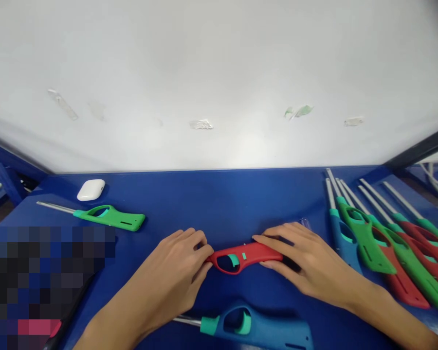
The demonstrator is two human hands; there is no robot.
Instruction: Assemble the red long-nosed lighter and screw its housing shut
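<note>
Head view: two bare hands, one red lighter (261, 253) between them, lying crosswise over the blue counter (222, 199). Left hand (178, 272): fingers closed in a pinch on the lighter's narrow front end, tip hidden by them. Right hand (314, 262): fingers spread a little, thumb on the near side, others along the far side and over the handle's butt end, so grip is narrow, holding the same lighter. Turquoise trigger (234, 259) sits inside the guard loop, just right of the left fingers.

Nearer the wearer, below both sets of fingers: blue lighter (266, 330), turquoise collar, metal rod running left, its end hidden behind the left forearm. Left of the left fingers and farther out: green lighter (126, 219), rod pointing away left, butt toward the left hand. Just beyond that, white case (91, 190).

Right of the right fingers: fanned row of lighters (375, 253), blue, green and red, overlapping, rods pointing away from the wearer. Small clear item (305, 223) just beyond the right hand, mostly hidden, can't tell what. Far left of the left fingers: pixelated patch (40, 282), contents unreadable. Beyond all fingers: white panel (219, 63) with tape scraps (202, 124).
</note>
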